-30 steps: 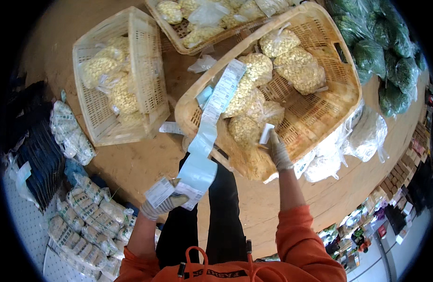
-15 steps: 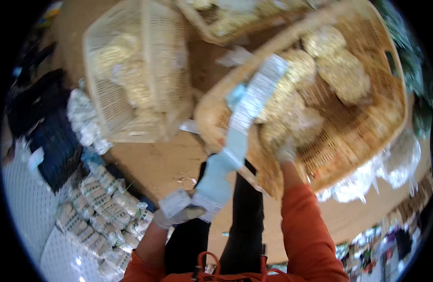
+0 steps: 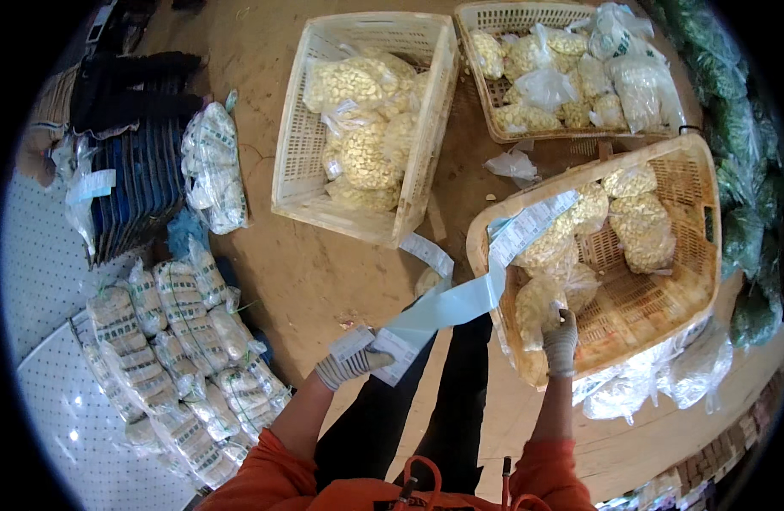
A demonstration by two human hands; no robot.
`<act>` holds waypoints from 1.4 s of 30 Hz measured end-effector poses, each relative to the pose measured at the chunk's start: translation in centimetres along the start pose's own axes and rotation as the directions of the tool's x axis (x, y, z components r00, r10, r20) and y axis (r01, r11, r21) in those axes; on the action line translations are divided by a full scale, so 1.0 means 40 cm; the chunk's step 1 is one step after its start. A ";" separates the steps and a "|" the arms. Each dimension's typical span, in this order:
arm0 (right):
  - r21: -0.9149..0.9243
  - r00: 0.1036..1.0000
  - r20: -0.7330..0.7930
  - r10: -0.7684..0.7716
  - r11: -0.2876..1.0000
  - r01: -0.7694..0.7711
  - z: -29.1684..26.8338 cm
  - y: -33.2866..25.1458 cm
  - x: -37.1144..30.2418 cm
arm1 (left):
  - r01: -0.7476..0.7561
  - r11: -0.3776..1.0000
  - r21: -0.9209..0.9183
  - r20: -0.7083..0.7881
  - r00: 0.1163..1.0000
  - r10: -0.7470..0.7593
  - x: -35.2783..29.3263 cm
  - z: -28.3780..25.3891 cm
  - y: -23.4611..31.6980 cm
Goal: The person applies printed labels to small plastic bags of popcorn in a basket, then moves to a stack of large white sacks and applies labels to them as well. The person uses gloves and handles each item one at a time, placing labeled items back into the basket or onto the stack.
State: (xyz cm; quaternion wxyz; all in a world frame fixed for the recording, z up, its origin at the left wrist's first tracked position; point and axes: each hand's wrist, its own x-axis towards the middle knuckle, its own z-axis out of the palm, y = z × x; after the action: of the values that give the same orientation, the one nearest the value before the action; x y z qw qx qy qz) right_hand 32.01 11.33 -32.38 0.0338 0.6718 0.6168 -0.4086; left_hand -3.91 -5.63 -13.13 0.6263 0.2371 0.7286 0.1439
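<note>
In its striped work glove, my left hand [image 3: 349,368] is closed on a long strip of printed labels [image 3: 453,307] with pale blue backing. The strip runs loosely to the right, one length lying over the edge of the tan plastic crate [image 3: 487,252] and another hanging toward the floor. My right hand [image 3: 561,345], gloved too, reaches into that crate. Its fingers are closed on the top of a clear bag of peeled garlic cloves [image 3: 535,308] at the near left end. Other such bags [image 3: 643,232] lie farther back in the crate.
A white crate [image 3: 447,128] of garlic bags stands ahead, with a second filled crate [image 3: 494,128] at far right. Wrapped bundles [image 3: 183,315] are piled left, near stacked dark blue crates [image 3: 141,183]. Clear bags [image 3: 698,370] sit right, beside bagged greens [image 3: 741,204].
The view has turned and steadied, so the crates appear shifted. The label strip now bends farther right, with a loose length showing near the white crate. Both hands keep their holds.
</note>
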 end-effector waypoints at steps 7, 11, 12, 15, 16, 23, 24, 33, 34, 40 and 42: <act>0.577 0.943 -0.020 -0.332 0.767 0.282 -0.177 -0.602 -0.247 | 0.038 0.999 0.010 -0.077 0.996 -0.037 -0.010 0.021 -0.128; 0.719 0.883 0.175 -0.437 0.669 0.188 -0.089 -0.743 -0.241 | 0.039 0.995 0.094 -0.131 0.991 -0.027 -0.003 0.002 -0.046; 0.759 0.881 0.236 -0.410 0.644 0.097 -0.084 -0.764 -0.256 | -0.043 0.996 -0.077 -0.165 0.986 0.029 -0.004 0.002 -0.025; 0.665 0.849 0.422 -0.318 0.745 -0.051 -0.094 -0.748 -0.259 | -0.160 0.856 -0.491 -0.185 0.980 0.078 -0.018 -0.024 0.068; 0.589 0.835 0.477 -0.274 0.805 -0.073 -0.104 -0.729 -0.253 | -0.187 0.824 -0.535 -0.187 0.977 0.100 -0.019 -0.023 0.086; 0.602 0.759 0.630 -0.165 0.721 -0.343 -0.117 -0.647 -0.282 | -0.215 0.893 -0.394 0.003 0.972 0.236 -0.015 -0.019 0.136; 0.636 0.779 0.608 -0.153 0.680 -0.364 -0.125 -0.634 -0.276 | -0.199 0.931 -0.308 0.049 0.973 0.224 -0.017 -0.017 0.149; 0.307 0.599 0.270 -0.754 0.657 0.689 -0.199 -0.553 -0.225 | -0.322 0.930 0.179 0.076 0.947 0.313 0.035 0.093 0.228; 0.461 0.669 0.381 -0.638 0.759 0.461 -0.206 -0.513 -0.211 | -0.354 0.894 0.274 0.163 0.934 0.319 0.049 0.106 0.229; 0.625 0.754 0.656 0.044 0.528 -0.575 -0.195 -0.036 0.060 | -0.435 0.829 0.352 0.214 0.899 0.381 0.082 0.158 0.094; 0.142 0.931 0.361 -0.045 0.990 -0.007 -0.147 0.239 0.242 | -0.222 0.957 0.189 0.335 0.930 0.150 0.125 0.149 0.202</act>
State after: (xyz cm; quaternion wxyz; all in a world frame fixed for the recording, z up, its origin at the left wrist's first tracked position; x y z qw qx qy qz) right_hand 42.25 20.05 -38.58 0.0957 0.5793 0.5761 -0.5687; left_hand 2.74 3.30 -14.30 0.6880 0.3942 0.6040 0.0801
